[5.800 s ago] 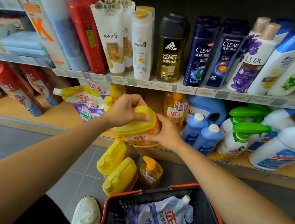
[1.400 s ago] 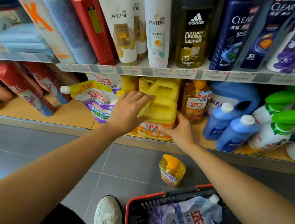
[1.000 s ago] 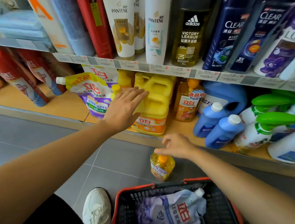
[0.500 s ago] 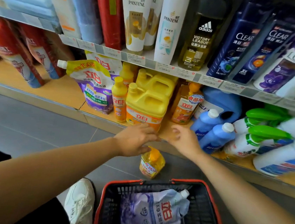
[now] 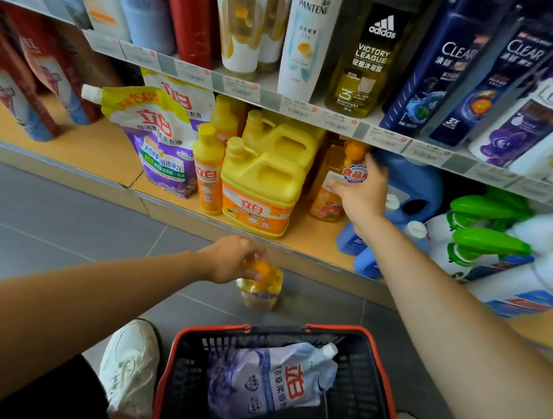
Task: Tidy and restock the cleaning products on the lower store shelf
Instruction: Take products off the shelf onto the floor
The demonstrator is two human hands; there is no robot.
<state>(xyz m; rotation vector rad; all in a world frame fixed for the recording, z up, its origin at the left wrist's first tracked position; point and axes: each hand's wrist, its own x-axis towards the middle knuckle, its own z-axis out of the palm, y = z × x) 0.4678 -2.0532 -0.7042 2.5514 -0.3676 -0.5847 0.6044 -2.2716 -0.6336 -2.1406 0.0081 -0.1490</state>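
Left grip (image 5: pixel 231 261) is down at the floor (image 5: pixel 60 219), fingers curled round the orange cap of a small yellow bottle (image 5: pixel 260 292) standing just in front of the lower shelf (image 5: pixel 313 236). Its label is blurred, can't read it. Right grip (image 5: pixel 361 193) is wrapped round an orange dish-soap bottle (image 5: pixel 325 203) on that shelf; the hand covers most of the label, only "食品用" shows. Next to it are two yellow 立白 jugs (image 5: pixel 264 180), a slim 立白 bottle (image 5: pixel 208 170) and a purple 立白 refill pouch (image 5: pixel 159 140) marked "150". Up top: Pantene (image 5: pixel 307 33), adidas Victory League (image 5: pixel 364 57), Clear (image 5: pixel 439 72), Lux (image 5: pixel 534 114), all with their tops cut off. The blue bottles (image 5: pixel 366 254) are half hidden behind the right arm. Another 立白 pouch (image 5: pixel 272 381) lies in the basket (image 5: pixel 365 385).
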